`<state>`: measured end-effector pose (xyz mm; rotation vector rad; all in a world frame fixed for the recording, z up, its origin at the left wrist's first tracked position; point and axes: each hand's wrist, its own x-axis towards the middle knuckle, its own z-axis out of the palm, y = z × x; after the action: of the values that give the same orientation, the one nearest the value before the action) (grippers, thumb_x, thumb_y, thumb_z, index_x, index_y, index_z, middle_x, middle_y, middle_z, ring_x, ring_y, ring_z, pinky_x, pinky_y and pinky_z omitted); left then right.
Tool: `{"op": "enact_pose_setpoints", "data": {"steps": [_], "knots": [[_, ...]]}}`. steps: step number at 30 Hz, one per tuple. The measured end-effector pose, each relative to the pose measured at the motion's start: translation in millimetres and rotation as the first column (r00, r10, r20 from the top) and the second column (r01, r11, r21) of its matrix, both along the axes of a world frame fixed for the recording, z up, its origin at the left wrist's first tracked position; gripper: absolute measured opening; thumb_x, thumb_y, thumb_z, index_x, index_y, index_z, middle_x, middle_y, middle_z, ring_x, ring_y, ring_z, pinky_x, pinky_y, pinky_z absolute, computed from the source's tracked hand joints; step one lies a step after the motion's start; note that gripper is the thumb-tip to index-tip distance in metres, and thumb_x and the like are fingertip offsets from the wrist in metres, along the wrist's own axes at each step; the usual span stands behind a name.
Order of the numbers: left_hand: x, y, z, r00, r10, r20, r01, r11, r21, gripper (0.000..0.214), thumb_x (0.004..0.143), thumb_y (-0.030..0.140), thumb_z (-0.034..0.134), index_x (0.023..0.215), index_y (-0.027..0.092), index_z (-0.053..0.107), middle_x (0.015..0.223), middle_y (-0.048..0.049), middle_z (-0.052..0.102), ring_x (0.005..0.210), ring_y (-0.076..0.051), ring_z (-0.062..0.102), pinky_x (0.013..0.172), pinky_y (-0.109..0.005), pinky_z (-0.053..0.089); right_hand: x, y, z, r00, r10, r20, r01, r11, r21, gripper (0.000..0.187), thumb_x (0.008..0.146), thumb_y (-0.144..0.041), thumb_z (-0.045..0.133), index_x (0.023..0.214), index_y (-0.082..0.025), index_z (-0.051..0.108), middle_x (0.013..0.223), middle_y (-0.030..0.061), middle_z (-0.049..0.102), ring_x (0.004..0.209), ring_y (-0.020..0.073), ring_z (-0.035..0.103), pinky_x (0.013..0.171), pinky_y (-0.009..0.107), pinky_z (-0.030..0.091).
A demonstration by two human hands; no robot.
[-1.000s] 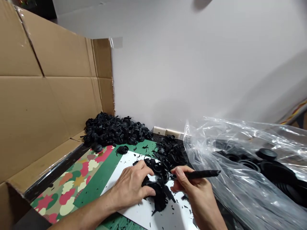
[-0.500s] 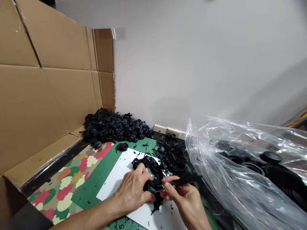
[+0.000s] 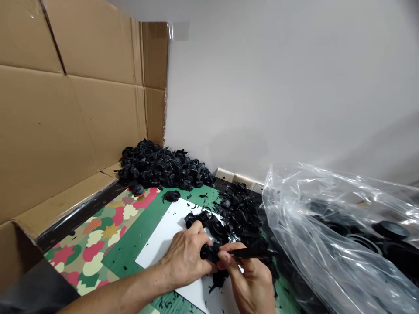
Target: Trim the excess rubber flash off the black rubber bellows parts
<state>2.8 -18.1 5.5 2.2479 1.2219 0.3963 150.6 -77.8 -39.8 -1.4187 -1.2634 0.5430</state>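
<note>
My left hand (image 3: 188, 253) is closed around a small black ribbed part (image 3: 206, 252), rubber-looking, above a white sheet (image 3: 157, 242). Close beside it, my right hand (image 3: 247, 272) pinches a slim dark tool (image 3: 248, 253) whose inner end meets the held part. Its kind is unclear; fingers cover much of it. More black ribbed parts (image 3: 204, 216) lie just beyond my left fingers. Black scraps (image 3: 218, 279) lie on the sheet below my hands.
A large heap of black parts (image 3: 163, 168) rises at the back left beside a cardboard wall (image 3: 94, 113). Black trimmings (image 3: 240, 209) pile behind my hands. One loose part (image 3: 171, 196) lies on the green mat (image 3: 131, 235). A clear plastic bag (image 3: 294, 226) with black parts stands at right.
My right hand has turned and moved closer to my left fingers, bringing the tool's inner end against the held part. The view has shifted slightly.
</note>
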Motion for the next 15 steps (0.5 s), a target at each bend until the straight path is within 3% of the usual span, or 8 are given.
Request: {"op": "enact_pose_setpoints", "data": {"steps": [4, 6, 8, 11, 13, 15], "knots": [[-3.3, -4.7, 6.7, 0.99, 0.108, 0.085, -0.1, 0.99, -0.097, 0.032, 0.066, 0.027, 0.069, 0.096, 0.021, 0.061, 0.076, 0.0023, 0.059, 0.072, -0.019, 0.059, 0.062, -0.027, 0.041, -1.5, -0.6, 3.5, 0.968, -0.221, -0.119, 0.216, 0.975, -0.053, 0.032, 0.077, -0.052, 0.063, 0.072, -0.021, 0.069, 0.053, 0.0007, 0.066, 0.053, 0.0209, 0.062, 0.059, 0.03, 0.046], [-4.0, -8.1, 6.8, 0.971, 0.2, 0.131, -0.171, 0.964, -0.204, 0.033, 0.066, 0.025, 0.068, 0.097, 0.02, 0.056, 0.061, 0.0066, 0.056, 0.062, -0.017, 0.058, 0.057, -0.026, 0.039, 0.7, -0.3, 3.9, 0.95, -0.279, -0.138, 0.266, 0.958, -0.103, 0.037, 0.075, -0.055, 0.063, 0.07, -0.019, 0.07, 0.056, 0.0031, 0.069, 0.061, 0.0239, 0.064, 0.067, 0.033, 0.045], [-2.3, -10.5, 1.8, 0.941, 0.26, 0.216, -0.17, 0.916, -0.364, 0.035, 0.07, 0.029, 0.065, 0.1, 0.02, 0.051, 0.055, 0.0091, 0.054, 0.051, -0.014, 0.056, 0.048, -0.024, 0.036, 1.8, 0.0, 3.5, 0.945, -0.287, -0.158, 0.267, 0.954, -0.138, 0.04, 0.074, -0.057, 0.063, 0.062, -0.019, 0.069, 0.06, 0.0052, 0.07, 0.067, 0.0258, 0.064, 0.072, 0.035, 0.043], [4.3, -10.5, -12.3, 0.841, 0.382, 0.383, -0.069, 0.778, -0.624, 0.043, 0.074, 0.034, 0.061, 0.111, 0.02, 0.043, 0.06, 0.0088, 0.057, 0.032, -0.009, 0.048, 0.033, -0.02, 0.029, -3.3, -0.7, 1.6, 0.95, -0.277, -0.144, 0.255, 0.954, -0.156, 0.045, 0.075, -0.059, 0.061, 0.054, -0.02, 0.065, 0.059, 0.0054, 0.069, 0.066, 0.0251, 0.063, 0.07, 0.034, 0.042], [8.6, -9.4, -20.8, 0.735, 0.47, 0.489, -0.022, 0.737, -0.675, 0.044, 0.07, 0.032, 0.064, 0.106, 0.019, 0.043, 0.061, 0.0078, 0.058, 0.031, -0.007, 0.049, 0.032, -0.017, 0.03, -9.3, -1.6, -0.7, 0.961, -0.267, -0.073, 0.258, 0.959, -0.119, 0.043, 0.08, -0.057, 0.057, 0.06, -0.02, 0.066, 0.056, 0.0037, 0.067, 0.059, 0.0227, 0.061, 0.063, 0.032, 0.043], [10.2, -9.3, -25.3, 0.652, 0.51, 0.561, 0.01, 0.734, -0.68, 0.042, 0.065, 0.029, 0.069, 0.098, 0.019, 0.045, 0.058, 0.0091, 0.057, 0.032, -0.006, 0.05, 0.033, -0.016, 0.032, -11.5, -1.4, -3.6, 0.971, -0.229, 0.074, 0.228, 0.974, 0.015, 0.038, 0.086, -0.052, 0.052, 0.068, -0.021, 0.066, 0.055, 0.0016, 0.065, 0.05, 0.0195, 0.058, 0.056, 0.03, 0.042]]}}
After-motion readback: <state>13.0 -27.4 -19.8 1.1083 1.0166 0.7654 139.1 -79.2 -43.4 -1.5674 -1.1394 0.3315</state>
